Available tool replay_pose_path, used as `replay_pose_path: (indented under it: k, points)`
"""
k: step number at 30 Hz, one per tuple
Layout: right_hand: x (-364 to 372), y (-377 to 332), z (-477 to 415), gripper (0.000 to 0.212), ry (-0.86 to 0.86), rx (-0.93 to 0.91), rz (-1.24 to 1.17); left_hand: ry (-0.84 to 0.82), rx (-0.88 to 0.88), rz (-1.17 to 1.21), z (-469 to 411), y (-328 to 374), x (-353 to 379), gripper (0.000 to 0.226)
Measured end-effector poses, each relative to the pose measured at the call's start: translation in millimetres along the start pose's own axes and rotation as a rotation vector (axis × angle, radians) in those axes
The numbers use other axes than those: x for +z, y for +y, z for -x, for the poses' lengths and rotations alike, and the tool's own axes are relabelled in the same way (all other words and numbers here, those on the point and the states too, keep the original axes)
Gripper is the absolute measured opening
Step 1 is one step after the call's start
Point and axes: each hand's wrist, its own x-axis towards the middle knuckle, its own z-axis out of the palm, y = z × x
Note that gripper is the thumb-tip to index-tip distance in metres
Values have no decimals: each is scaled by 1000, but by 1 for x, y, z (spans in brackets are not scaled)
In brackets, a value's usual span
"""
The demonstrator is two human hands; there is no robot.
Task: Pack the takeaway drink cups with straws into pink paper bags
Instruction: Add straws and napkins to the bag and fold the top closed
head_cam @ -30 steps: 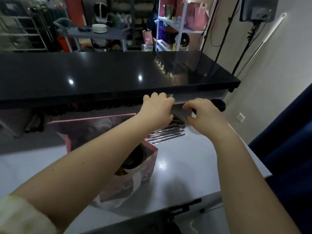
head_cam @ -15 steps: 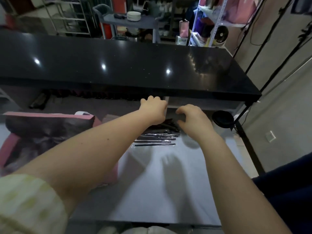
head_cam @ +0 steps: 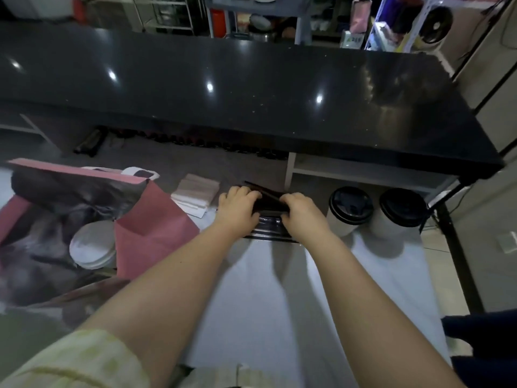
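Straws, dark in shiny wrappers, lie piled at the back of the white tabletop, just under the overhanging edge of a black counter. The left hand and right hand curl their fingers over a bundle of them, gripping it from either end. Two black-lidded cups stand just to the right, near the tabletop's right edge. At left, an open pink bag shows a cup's white round end inside. Bare tabletop runs between the forearms. Print on a far shelf box is too blurred to read.
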Motion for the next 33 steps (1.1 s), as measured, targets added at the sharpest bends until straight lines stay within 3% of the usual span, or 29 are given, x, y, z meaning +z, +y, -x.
replay_pose_path:
  k: [12, 16, 27, 30, 33]
  points:
    - [43, 20, -55, 45, -29, 99, 87, 154, -171, 99, -15, -15, 35, 47]
    - [50, 27, -59, 32, 81, 89, 72, 191, -194, 128, -20, -11, 31, 46]
    - [27, 14, -47, 14, 191, 103, 69, 310, -183, 180, -19, -5, -16, 52]
    - [12, 9, -33, 6, 201, 133, -70, 348, -141, 206, -12, 7, -40, 54]
    - [-10, -1, -18, 5, 166, 162, -362, 391, -107, 197, -2, 14, -71, 56]
